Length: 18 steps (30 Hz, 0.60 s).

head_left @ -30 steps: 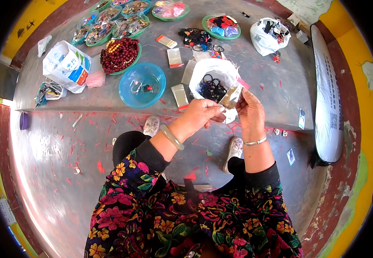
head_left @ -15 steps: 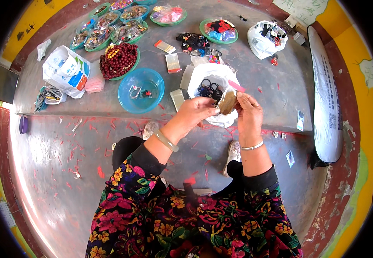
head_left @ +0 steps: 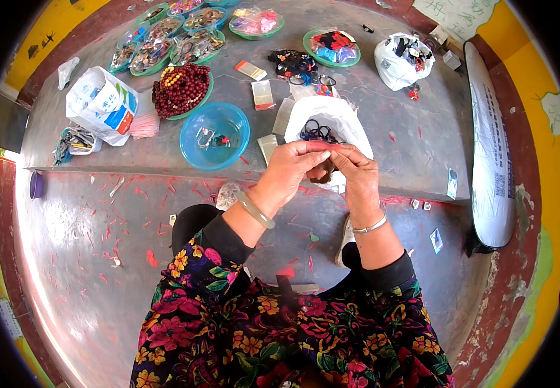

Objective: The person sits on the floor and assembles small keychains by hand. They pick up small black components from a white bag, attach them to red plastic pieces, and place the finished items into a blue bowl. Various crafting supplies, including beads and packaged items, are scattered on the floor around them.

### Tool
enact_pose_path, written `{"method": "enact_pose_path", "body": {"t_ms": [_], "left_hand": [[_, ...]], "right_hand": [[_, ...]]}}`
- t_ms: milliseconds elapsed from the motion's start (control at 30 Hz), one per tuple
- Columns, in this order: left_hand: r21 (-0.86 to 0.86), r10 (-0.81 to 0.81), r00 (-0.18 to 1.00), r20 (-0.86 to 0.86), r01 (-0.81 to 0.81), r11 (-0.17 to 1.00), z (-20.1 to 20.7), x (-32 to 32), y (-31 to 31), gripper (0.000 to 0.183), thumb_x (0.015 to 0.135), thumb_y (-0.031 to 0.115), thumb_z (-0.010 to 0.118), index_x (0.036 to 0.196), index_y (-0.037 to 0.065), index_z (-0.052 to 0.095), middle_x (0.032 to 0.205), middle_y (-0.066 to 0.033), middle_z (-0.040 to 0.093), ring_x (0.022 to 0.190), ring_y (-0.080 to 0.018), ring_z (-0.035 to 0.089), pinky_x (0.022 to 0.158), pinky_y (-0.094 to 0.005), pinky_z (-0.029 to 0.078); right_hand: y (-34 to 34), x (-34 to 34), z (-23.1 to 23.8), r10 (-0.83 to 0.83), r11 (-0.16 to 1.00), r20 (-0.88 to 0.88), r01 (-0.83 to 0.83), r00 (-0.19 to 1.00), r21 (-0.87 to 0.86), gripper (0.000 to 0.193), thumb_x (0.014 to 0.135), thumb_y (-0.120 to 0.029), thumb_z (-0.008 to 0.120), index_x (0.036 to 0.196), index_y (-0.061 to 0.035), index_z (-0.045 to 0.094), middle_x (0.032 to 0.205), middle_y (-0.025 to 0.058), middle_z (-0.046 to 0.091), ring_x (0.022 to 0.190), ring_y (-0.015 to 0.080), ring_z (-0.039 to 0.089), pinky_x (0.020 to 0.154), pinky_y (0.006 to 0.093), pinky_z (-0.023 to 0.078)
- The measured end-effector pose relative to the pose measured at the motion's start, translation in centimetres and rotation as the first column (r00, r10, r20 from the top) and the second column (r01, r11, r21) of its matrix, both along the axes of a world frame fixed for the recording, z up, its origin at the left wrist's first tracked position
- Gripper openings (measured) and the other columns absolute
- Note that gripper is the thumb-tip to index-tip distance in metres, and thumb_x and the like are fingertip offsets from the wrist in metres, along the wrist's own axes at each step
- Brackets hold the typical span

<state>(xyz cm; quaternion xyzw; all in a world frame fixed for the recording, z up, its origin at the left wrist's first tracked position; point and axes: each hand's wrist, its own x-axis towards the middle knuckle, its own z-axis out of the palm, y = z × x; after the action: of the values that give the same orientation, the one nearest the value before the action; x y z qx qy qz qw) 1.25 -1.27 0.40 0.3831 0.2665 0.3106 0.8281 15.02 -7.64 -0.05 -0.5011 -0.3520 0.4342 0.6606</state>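
two hands (head_left: 289, 167) (head_left: 359, 179), one red strip (head_left: 322, 147)

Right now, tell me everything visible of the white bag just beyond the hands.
The white bag looks like thin, crinkled plastic, its mouth open and rim uneven. It sits on the grey platform near its edge, with dark loops inside. Both hands partly cover its near side from this view; whether they touch it is unclear.

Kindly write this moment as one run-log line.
left hand: pinches red strip; right hand: pinches same strip; beyond hands: open white bag, black bands inside; left of bag: blue bowl
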Motion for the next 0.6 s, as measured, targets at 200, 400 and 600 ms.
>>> {"method": "enact_pose_path", "body": {"t_ms": [200,400,600], "left_hand": [[-0.054,0.071,0.997,-0.017,-0.072,0.996,0.2,0.1,-0.1,0.019,0.087,0.009,0.058,0.101,-0.003,0.062,0.092,-0.0083,0.063,0.077,-0.0132,0.062,0.067,-0.0239,0.054],[-0.1,0.068,0.997,0.038,-0.064,0.993,-0.7,0.1,0.0,0.017,0.087,0.01,0.059,0.097,-0.003,0.062,0.093,-0.0088,0.063,0.08,-0.0133,0.062,0.069,-0.0235,0.054],[-0.205,0.049,0.991,0.125,-0.023,0.978,-0.8,-0.2,0.3,0.015,0.086,0.009,0.059,0.096,-0.004,0.061,0.095,-0.0093,0.062,0.082,-0.0128,0.061,0.073,-0.0229,0.054]], "right_hand": [[0.0,0.1,-0.9,-0.037,0.998,-0.175,0.028,0.984,-0.051,0.008,0.081,-0.003,0.063,0.086,0.001,0.067,0.078,0.0026,0.061,0.069,0.009,0.052,0.063,0.0227,0.041],[-0.1,0.2,-0.4,-0.064,0.991,-0.28,0.027,0.958,-0.133,0.007,0.08,-0.005,0.065,0.085,0.0003,0.066,0.077,0.0044,0.065,0.067,0.0102,0.054,0.064,0.0233,0.043],[-0.2,0.3,-0.7,-0.035,0.996,-0.354,0.004,0.934,-0.088,0.007,0.081,-0.008,0.065,0.083,-0.0011,0.066,0.078,0.004,0.065,0.069,0.0106,0.056,0.066,0.023,0.044]]}}
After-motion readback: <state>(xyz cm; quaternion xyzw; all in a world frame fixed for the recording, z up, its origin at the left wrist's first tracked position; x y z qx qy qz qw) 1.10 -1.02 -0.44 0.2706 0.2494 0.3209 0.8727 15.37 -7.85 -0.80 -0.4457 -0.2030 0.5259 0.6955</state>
